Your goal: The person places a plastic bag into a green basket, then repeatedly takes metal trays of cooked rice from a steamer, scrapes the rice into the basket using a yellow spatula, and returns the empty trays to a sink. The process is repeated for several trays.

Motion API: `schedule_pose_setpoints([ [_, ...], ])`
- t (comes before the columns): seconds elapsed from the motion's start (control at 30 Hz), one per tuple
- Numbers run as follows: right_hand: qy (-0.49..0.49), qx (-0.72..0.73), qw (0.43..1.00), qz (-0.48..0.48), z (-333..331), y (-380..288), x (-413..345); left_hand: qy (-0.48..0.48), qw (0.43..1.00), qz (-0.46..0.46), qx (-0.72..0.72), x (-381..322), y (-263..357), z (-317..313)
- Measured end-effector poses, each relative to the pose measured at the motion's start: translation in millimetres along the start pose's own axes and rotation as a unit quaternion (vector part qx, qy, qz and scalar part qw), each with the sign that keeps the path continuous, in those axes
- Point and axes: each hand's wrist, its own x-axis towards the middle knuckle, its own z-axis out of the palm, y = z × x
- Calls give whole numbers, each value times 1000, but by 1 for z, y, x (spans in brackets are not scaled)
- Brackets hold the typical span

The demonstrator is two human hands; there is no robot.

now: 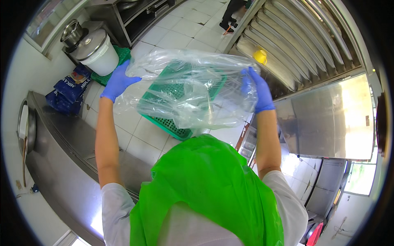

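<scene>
A large clear plastic bag point(197, 92) is stretched wide between my two blue-gloved hands. At its left end is my left hand point(119, 81), closed on the film with the thumb pointing inward. My right hand point(258, 89) has the right end, its fingers partly seen through the plastic. Beneath the bag lies a green perforated plastic basket point(181, 135), blurred by the film, so its contents cannot be told. A green apron point(209, 184) covers my front.
At the left stand a lidded white bucket point(101, 58), blue printed bags point(70, 89) and a steel counter point(61, 153). Stacked metal trays point(283, 46) with a yellow cup point(260, 57) fill a rack at upper right. A person's legs point(229, 15) show at the top.
</scene>
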Motion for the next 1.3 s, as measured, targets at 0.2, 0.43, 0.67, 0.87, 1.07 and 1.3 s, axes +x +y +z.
schedule_pose_setpoints([
  [0.2, -13, 217, 976, 21, 53, 61, 55, 128, 959, 18, -253, -43, 95, 8],
  [0.43, -102, 248, 963, 32, 116, 49, 88, 28, 947, -48, -317, -116, 83, 121],
  [0.67, -112, 106, 988, 10, 112, 21, 114, 6, 766, -185, -616, -113, 73, 73],
  [0.87, -37, -560, 821, -101, 19, 46, 157, 57, 651, -130, -746, -107, 93, 25],
  [1.07, 0, -412, 870, -271, 110, 82, 37, 41, 784, -189, -589, -97, 125, 28],
  [1.3, -72, -468, 846, -247, 149, 109, -7, -1, 857, -46, -513, -85, 176, 45],
])
